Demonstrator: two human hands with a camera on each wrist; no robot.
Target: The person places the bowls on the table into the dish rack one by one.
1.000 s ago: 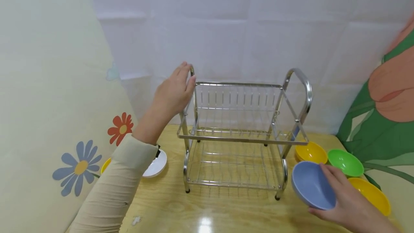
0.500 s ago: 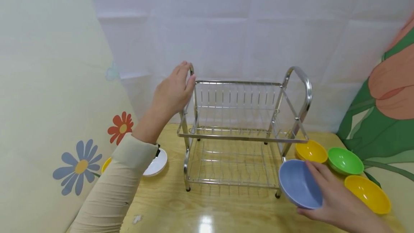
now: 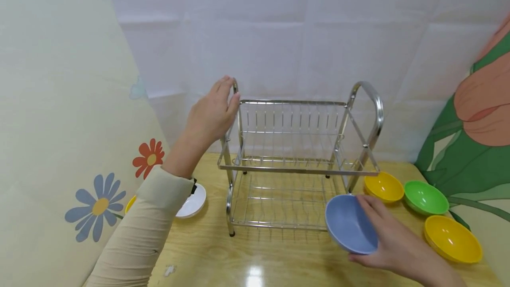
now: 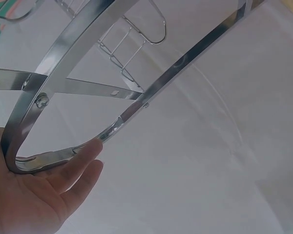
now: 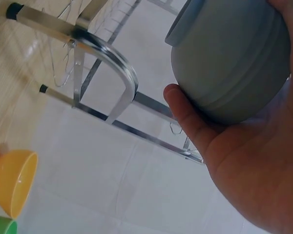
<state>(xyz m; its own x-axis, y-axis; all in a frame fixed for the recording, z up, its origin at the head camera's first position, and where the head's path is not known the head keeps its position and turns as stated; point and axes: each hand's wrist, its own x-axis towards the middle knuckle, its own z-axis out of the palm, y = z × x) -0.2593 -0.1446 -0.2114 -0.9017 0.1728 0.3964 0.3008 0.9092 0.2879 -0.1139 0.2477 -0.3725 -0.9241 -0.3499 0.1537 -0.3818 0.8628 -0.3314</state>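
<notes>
A two-tier metal dish rack (image 3: 299, 170) stands on the wooden table in the head view. My left hand (image 3: 212, 116) rests on the rack's left top loop, its fingers fairly straight. In the left wrist view the chrome loop (image 4: 49, 158) lies against the palm of that hand (image 4: 36, 200). My right hand (image 3: 392, 236) grips a blue bowl (image 3: 350, 224) by its side, thumb and fingers around it. The bowl is tilted, its hollow facing left, in front of the rack's lower right corner. From the right wrist the outside of the bowl (image 5: 234, 58) shows above the palm.
Right of the rack sit a yellow bowl (image 3: 383, 187), a green bowl (image 3: 425, 197) and another yellow bowl (image 3: 453, 239). A white bowl (image 3: 193, 202) is partly behind the left sleeve (image 3: 139, 229), with a yellow edge (image 3: 130, 203) beyond. A pale cloth wall (image 3: 275, 48) rises behind.
My right hand has carried the blue bowl left, from beside the yellow bowls to the front of the rack's lower right corner. The left hand has stayed on the rack's loop.
</notes>
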